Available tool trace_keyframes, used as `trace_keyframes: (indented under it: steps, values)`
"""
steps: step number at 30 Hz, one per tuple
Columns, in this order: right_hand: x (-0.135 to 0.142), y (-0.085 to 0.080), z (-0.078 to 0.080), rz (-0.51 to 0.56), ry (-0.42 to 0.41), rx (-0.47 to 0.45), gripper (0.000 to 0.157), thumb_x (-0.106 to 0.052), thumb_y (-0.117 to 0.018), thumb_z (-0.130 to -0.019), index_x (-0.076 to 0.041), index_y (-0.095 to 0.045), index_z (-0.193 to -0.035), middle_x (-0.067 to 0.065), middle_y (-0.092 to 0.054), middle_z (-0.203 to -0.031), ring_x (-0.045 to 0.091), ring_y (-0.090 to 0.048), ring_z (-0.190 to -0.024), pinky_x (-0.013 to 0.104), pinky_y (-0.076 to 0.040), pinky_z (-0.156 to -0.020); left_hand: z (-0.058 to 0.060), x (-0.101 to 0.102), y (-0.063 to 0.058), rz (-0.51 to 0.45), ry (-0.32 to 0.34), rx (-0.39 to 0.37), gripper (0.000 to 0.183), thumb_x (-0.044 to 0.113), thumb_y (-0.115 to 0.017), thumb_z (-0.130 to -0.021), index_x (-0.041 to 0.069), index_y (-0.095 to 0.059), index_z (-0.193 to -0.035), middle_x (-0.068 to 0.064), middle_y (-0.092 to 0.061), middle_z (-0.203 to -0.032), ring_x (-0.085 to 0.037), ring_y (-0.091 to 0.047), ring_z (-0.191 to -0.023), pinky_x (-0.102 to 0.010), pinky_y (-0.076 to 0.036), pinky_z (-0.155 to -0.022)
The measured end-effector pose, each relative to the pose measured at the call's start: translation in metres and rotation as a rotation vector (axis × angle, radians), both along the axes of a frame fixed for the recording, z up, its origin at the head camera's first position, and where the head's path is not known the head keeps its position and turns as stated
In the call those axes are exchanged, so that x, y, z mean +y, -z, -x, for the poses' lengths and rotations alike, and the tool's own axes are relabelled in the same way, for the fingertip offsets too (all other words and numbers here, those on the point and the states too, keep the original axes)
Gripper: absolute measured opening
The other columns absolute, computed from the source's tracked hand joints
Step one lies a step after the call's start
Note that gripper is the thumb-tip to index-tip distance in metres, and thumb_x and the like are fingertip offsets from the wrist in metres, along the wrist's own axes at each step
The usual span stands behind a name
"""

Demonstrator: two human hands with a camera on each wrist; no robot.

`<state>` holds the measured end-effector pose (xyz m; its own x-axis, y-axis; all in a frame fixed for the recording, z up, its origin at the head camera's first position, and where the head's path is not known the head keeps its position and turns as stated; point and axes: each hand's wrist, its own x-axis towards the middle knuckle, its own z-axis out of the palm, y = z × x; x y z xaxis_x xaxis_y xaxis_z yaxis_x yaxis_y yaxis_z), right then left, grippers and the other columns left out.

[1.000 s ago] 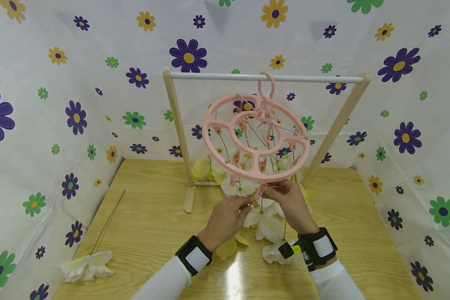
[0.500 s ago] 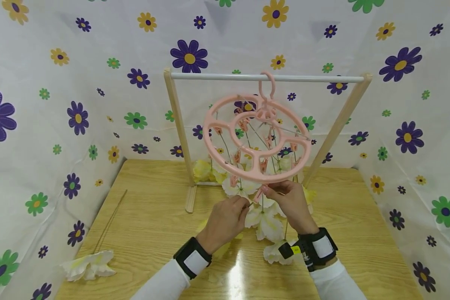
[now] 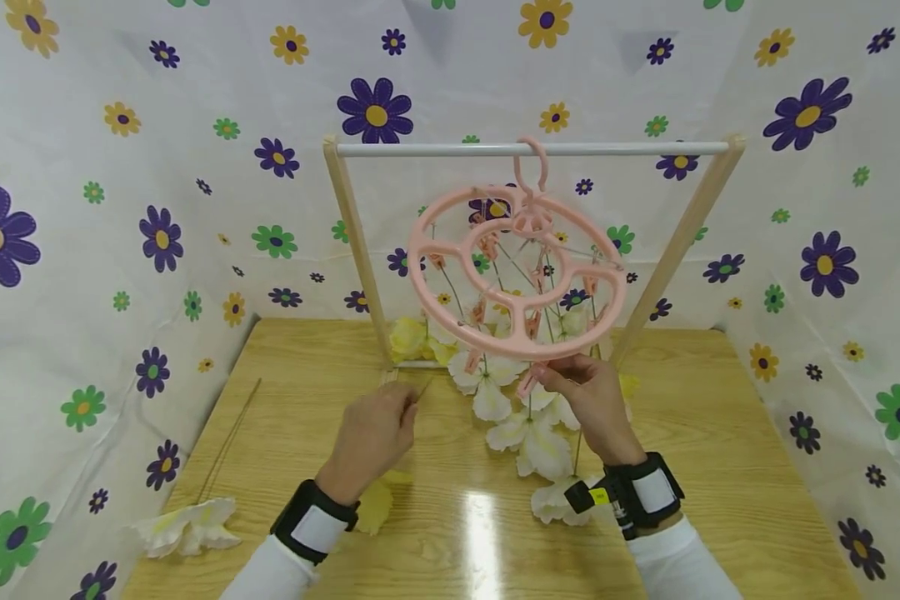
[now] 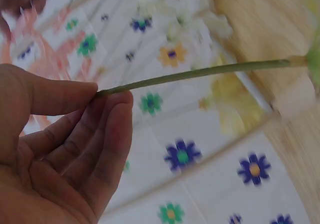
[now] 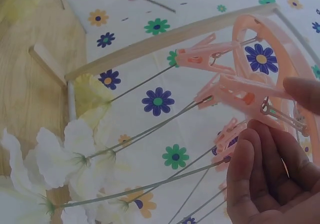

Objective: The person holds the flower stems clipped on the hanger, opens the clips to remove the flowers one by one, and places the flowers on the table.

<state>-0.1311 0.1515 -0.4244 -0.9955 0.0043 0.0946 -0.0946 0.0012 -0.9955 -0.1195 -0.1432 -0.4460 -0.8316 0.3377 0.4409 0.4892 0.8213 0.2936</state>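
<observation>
My left hand (image 3: 371,433) pinches the tip of a green flower stem (image 4: 200,73) between thumb and fingers. The yellow petals (image 3: 375,504) of that artificial flower show below the hand, partly hidden by it. My right hand (image 3: 585,400) pinches the handles of a pink clothespin (image 5: 250,94), which hangs from the front of a round pink clip hanger (image 3: 420,267). Several other clips on this hanger grip stems of white flowers (image 3: 540,446) and yellow flowers (image 3: 408,340), which hang heads down. My left hand is apart from the hanger, to its left.
The hanger hooks over a white rod (image 3: 435,151) on a wooden stand (image 3: 356,233). A white flower (image 3: 187,525) with a long stem lies on the wooden table (image 3: 300,500) at the left. A flower-patterned cloth (image 3: 82,300) walls the table in.
My left hand has moved left, away from the pinched clothespin, carrying the yellow flower. My right hand stays on the clothespin almost in place.
</observation>
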Motion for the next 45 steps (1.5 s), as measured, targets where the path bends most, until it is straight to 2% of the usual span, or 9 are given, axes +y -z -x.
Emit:
trace_keyframes:
  steps: [9, 14, 16, 21, 23, 26, 32, 38, 45]
  values:
    - [0.007, 0.001, 0.001, 0.013, 0.029, -0.024, 0.028, -0.007, -0.069, -0.096, 0.009, -0.064, -0.119, 0.000, -0.070, -0.101, 0.013, -0.065, -0.093, 0.028, -0.052, -0.083, 0.027, -0.099, -0.017, -0.001, -0.225, -0.197, 0.007, 0.002, -0.066, -0.089, -0.004, -0.070, -0.089, -0.014, -0.068, -0.075, -0.021, -0.060, -0.056, -0.042, -0.052, -0.051]
    - [0.009, 0.003, 0.002, -0.009, -0.006, -0.009, 0.032, -0.008, -0.069, -0.097, 0.006, -0.063, -0.125, 0.011, -0.067, -0.110, 0.016, -0.064, -0.101, 0.031, -0.052, -0.090, 0.038, -0.134, -0.018, 0.018, -0.299, -0.294, 0.013, 0.002, -0.059, -0.088, -0.007, -0.067, -0.090, -0.019, -0.068, -0.079, -0.025, -0.061, -0.058, -0.046, -0.052, -0.051]
    - [0.009, 0.003, 0.002, -0.021, -0.016, -0.004, 0.033, -0.008, -0.069, -0.097, 0.005, -0.062, -0.126, 0.013, -0.067, -0.111, 0.017, -0.063, -0.102, 0.032, -0.051, -0.093, 0.043, -0.141, -0.016, 0.027, -0.316, -0.325, 0.013, 0.002, -0.057, -0.086, -0.006, -0.067, -0.088, -0.019, -0.067, -0.078, -0.027, -0.060, -0.058, -0.047, -0.051, -0.050]
    - [0.011, 0.002, 0.003, -0.049, -0.016, -0.004, 0.030, -0.007, -0.068, -0.098, 0.005, -0.063, -0.125, 0.016, -0.066, -0.111, 0.018, -0.063, -0.102, 0.034, -0.051, -0.095, 0.056, -0.151, -0.009, 0.055, -0.334, -0.415, 0.011, -0.001, -0.056, -0.080, 0.003, -0.061, -0.071, -0.008, -0.056, -0.064, -0.023, -0.051, -0.054, -0.038, -0.042, -0.044]
    - [0.012, 0.002, 0.003, -0.055, -0.017, -0.006, 0.030, -0.007, -0.068, -0.098, 0.006, -0.063, -0.124, 0.017, -0.067, -0.111, 0.018, -0.063, -0.102, 0.034, -0.051, -0.095, 0.064, -0.154, -0.005, 0.075, -0.344, -0.473, 0.019, 0.000, -0.055, -0.078, 0.008, -0.054, -0.061, -0.002, -0.046, -0.058, -0.019, -0.042, -0.051, -0.032, -0.034, -0.042]
    - [0.012, 0.001, 0.003, -0.063, -0.020, -0.013, 0.030, -0.009, -0.069, -0.098, 0.005, -0.064, -0.123, 0.015, -0.067, -0.111, 0.019, -0.062, -0.103, 0.035, -0.050, -0.095, 0.077, -0.159, 0.003, 0.120, -0.366, -0.565, 0.024, 0.003, -0.056, -0.079, 0.010, -0.046, -0.059, 0.000, -0.040, -0.056, -0.017, -0.039, -0.051, -0.030, -0.031, -0.043]
    - [0.017, 0.002, 0.003, -0.125, -0.030, -0.002, 0.031, -0.012, -0.072, -0.096, 0.002, -0.065, -0.124, 0.016, -0.066, -0.115, 0.024, -0.061, -0.105, 0.037, -0.051, -0.092, 0.098, -0.170, 0.019, 0.184, -0.372, -0.734, 0.019, 0.009, -0.058, -0.085, 0.001, -0.055, -0.068, -0.006, -0.055, -0.054, -0.019, -0.054, -0.046, -0.028, -0.041, -0.041]
    - [0.024, 0.005, -0.001, -0.186, -0.031, 0.003, 0.035, -0.017, -0.073, -0.096, 0.000, -0.066, -0.125, 0.020, -0.064, -0.120, 0.027, -0.060, -0.105, 0.031, -0.052, -0.086, 0.107, -0.183, 0.033, 0.217, -0.372, -0.871, 0.014, 0.002, -0.055, -0.082, -0.002, -0.060, -0.069, -0.010, -0.062, -0.057, -0.020, -0.058, -0.047, -0.027, -0.042, -0.044]
    - [0.035, 0.010, -0.011, -0.221, 0.046, 0.000, 0.034, -0.014, -0.072, -0.096, 0.002, -0.065, -0.125, 0.020, -0.065, -0.119, 0.019, -0.062, -0.102, 0.026, -0.052, -0.083, 0.113, -0.196, 0.054, 0.274, -0.403, -0.911, 0.013, 0.005, -0.054, -0.084, 0.001, -0.062, -0.074, -0.012, -0.062, -0.066, -0.031, -0.059, -0.062, -0.039, -0.045, -0.054]
